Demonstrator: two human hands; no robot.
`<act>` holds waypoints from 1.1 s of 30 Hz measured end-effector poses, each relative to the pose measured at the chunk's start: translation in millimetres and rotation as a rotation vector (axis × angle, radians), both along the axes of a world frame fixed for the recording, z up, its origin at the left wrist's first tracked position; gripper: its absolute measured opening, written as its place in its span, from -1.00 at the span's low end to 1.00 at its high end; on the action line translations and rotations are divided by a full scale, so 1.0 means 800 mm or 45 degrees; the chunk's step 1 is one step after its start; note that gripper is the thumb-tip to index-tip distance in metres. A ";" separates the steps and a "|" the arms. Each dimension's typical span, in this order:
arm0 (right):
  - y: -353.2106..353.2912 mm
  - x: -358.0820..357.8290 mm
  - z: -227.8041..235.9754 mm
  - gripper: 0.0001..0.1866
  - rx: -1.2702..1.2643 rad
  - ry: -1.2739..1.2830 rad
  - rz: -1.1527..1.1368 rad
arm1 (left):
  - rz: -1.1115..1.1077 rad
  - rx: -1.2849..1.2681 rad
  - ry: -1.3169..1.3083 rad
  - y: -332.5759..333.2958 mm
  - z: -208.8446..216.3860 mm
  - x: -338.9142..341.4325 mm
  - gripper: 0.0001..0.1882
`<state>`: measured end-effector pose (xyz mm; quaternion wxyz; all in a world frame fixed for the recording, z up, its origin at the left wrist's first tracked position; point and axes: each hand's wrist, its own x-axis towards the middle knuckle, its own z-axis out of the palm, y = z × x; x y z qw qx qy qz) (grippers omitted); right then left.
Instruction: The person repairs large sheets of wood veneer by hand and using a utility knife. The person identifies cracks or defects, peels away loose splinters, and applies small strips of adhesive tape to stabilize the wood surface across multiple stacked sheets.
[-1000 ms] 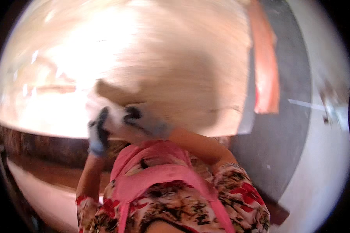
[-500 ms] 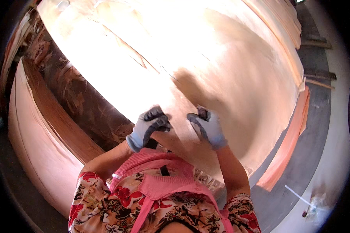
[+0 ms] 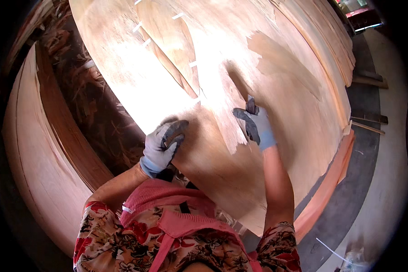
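In a white and dark-grey work glove, my left hand hovers at the left edge of a large pale wood veneer sheet. Its fingers are loosely curled, with a gap between thumb and forefinger and nothing visible in them. My right hand, gloved alike, grips a short dark flat-bladed tool that points away from me. Beside that hand, its fingertips close to the edge, a narrow ragged veneer strip lies on the sheet. Farther off, a long split runs through the sheet, with white tape pieces along it.
A curved stack of veneer stands at the left. Between it and the sheet lies a dark gap with veneer scraps. More layered veneer edges the far right. An orange-toned strip and wooden sticks are at the right.
My hands have moved apart. The right went forward with its tool; the left drew back to the left. The narrow strip between them now lies on the sheet. The view has shifted.
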<state>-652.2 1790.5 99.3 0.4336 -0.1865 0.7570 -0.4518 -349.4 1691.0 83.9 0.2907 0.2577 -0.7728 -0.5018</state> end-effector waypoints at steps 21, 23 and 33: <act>-0.066 -0.011 0.009 -0.48 0.152 0.672 0.526 | 0.152 -0.842 -0.295 -0.121 -0.051 -0.120 -0.41; -0.051 -0.014 0.019 -0.48 0.122 0.689 0.437 | 0.154 -0.804 -0.284 -0.120 -0.052 -0.123 -0.40; -0.041 0.065 0.017 -0.61 -0.043 1.307 0.781 | 0.172 -0.646 -0.226 -0.119 -0.040 -0.119 -0.30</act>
